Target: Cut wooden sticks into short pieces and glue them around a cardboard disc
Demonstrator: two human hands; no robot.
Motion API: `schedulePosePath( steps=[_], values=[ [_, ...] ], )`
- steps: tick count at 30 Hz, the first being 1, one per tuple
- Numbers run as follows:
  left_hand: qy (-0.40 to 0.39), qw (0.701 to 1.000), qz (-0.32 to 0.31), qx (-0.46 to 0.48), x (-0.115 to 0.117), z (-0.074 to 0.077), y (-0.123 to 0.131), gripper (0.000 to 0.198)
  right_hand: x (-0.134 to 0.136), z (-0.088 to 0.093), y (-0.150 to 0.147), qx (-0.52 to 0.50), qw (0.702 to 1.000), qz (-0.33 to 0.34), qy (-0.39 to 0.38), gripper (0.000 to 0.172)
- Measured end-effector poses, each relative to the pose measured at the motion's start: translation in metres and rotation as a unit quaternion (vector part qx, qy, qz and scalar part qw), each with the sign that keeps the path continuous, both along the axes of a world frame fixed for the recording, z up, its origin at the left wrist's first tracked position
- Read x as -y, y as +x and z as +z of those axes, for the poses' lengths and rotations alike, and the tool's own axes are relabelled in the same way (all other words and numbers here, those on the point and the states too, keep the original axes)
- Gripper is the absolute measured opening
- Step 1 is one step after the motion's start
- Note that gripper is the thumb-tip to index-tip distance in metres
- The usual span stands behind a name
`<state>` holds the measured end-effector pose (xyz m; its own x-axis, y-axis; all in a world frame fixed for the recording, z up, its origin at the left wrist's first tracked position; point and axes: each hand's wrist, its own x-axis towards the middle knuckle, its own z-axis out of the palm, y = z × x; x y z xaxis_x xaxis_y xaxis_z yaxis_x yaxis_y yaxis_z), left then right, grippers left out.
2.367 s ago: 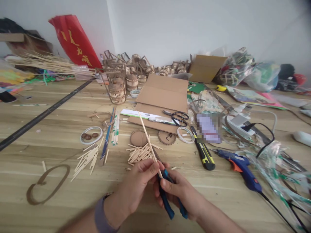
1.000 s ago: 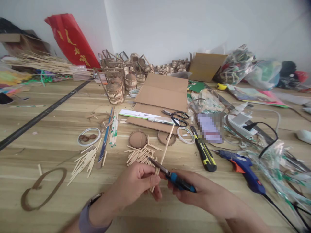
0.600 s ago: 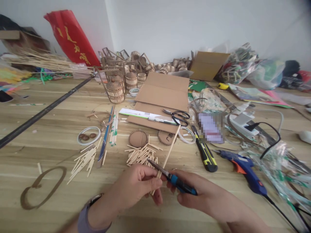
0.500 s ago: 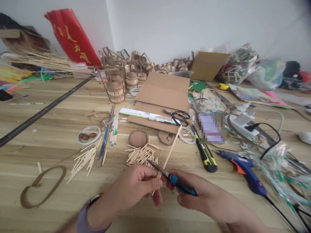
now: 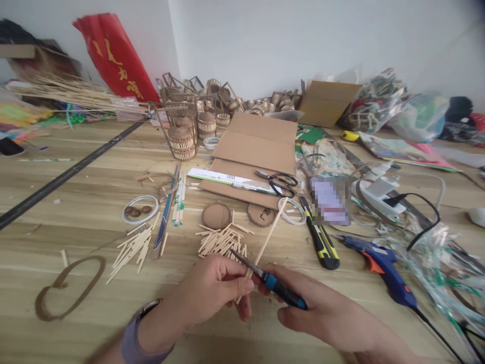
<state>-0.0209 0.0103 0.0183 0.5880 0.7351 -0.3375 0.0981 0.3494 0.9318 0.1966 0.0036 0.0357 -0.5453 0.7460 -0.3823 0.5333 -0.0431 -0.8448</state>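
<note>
Pinching thin wooden stick [image 5: 271,235] near low end in left hand [image 5: 215,285], thumb over curled fingers, slanting up between both hands. Clutching long-nose pliers [image 5: 270,279] in right hand [image 5: 314,303], reaching in from lower right, crossing stick; can't tell if biting. Just beyond: messy pile of cut sticks [image 5: 220,241], then cardboard disc [image 5: 216,216]. White ring [image 5: 297,222] partly hidden behind stick's tip. Off right: box cutter [image 5: 321,240], hot glue gun [image 5: 392,275].

Stick [image 5: 267,238] in the left hand [image 5: 217,285], cutters [image 5: 282,291] in the right hand [image 5: 312,301]. Just beyond, pile of cut sticks [image 5: 220,241], then two cardboard discs [image 5: 216,216] side by side. Farther back, cardboard sheets [image 5: 257,144], scissors [image 5: 271,178] at their near right edge, baskets [image 5: 182,145] behind and to their left. Rightward, utility knife [image 5: 322,237], then glue gun [image 5: 381,263]. Leftward, round pieces [image 5: 146,209] inside a ring [image 5: 132,221], another stick pile [image 5: 135,247] in front.
</note>
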Motion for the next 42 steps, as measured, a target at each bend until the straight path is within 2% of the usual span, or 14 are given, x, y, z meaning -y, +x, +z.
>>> schedulePosePath(
  steps=[12,19,27,32,39,42],
  values=[
    [0.013,1.000,-0.022,-0.005,-0.003,0.001,-0.003,0.038,-0.005,0.002,-0.003,-0.044,0.997,-0.003,-0.066,0.040],
    [0.011,0.999,-0.026,-0.016,-0.004,0.001,-0.003,0.036,-0.004,0.001,-0.004,-0.039,0.997,-0.009,-0.070,0.038],
    [-0.005,1.000,-0.024,-0.012,-0.004,-0.002,-0.002,0.034,-0.001,-0.003,-0.009,0.027,0.999,-0.003,0.021,0.031],
    [-0.001,1.000,-0.022,-0.015,-0.003,-0.004,-0.003,0.038,-0.001,-0.009,-0.012,0.028,0.996,0.006,0.086,0.031],
    [0.012,0.999,-0.028,-0.023,-0.007,-0.004,-0.004,0.036,0.003,-0.013,-0.017,0.045,0.992,-0.010,0.116,0.029],
    [0.003,1.000,-0.018,-0.011,-0.008,-0.006,-0.005,0.027,0.003,-0.013,-0.019,0.049,0.992,-0.016,0.118,0.028]
  ],
)
